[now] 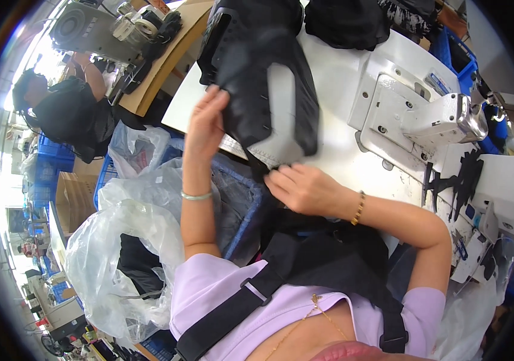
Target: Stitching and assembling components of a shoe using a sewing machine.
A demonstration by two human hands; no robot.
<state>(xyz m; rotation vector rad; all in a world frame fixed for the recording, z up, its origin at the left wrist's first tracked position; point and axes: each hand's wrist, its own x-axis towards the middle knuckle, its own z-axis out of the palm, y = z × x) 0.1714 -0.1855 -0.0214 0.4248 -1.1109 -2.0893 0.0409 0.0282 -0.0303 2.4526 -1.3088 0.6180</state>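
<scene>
A black garment piece [243, 90] with a pale grey patch hangs stretched above the white table, blurred in places by motion. Along its left edge my left hand [207, 117] closes its bent fingers on the cloth. My right hand [300, 188] pinches the lower corner of the same piece, close to my body. Partly covered by the cloth, a ruler-like strip with markings [233, 145] runs along the table's near edge.
To the right stands a white sewing machine [443, 120], with black strips [466, 180] beside it. More black cloth [348, 23] is piled at the back. A blue crate [248, 216] and a clear plastic bag [88, 253] are at the left. A co-worker [67, 108] sits farther off.
</scene>
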